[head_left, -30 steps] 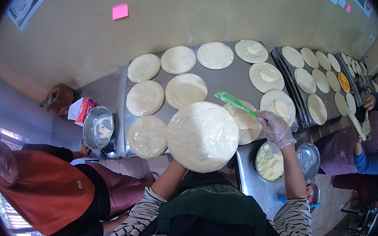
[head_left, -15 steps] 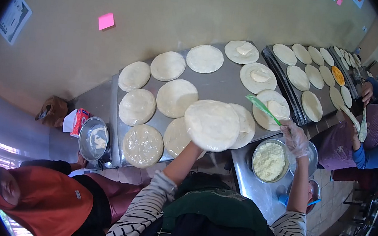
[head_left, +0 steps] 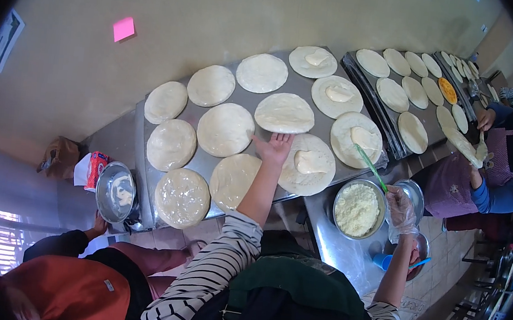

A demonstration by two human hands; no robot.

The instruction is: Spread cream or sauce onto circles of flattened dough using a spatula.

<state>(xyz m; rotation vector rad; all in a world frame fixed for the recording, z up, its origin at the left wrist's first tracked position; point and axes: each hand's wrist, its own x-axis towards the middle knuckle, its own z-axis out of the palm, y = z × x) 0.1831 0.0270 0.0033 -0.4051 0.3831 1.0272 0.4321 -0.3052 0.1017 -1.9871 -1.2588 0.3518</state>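
Note:
My bare left hand is open, palm up, with its fingertips at the near edge of a round flat dough disc in the middle of the metal tray. My right hand, in a clear plastic glove, grips a green spatula. The spatula's tip meets a dollop of cream on the dough round at the tray's right side. Just right of my left forearm lies another dough round bearing a cream dollop.
A bowl of white crumbly filling stands on a metal table beside my right hand. A metal bowl is at the left. More dough rounds cover a second tray. One co-worker works at the right; another is at the left.
The dough disc that rested on my left hand now lies farther forward on the tray, and the hand shows from under it. The spatula tip has come down onto the cream.

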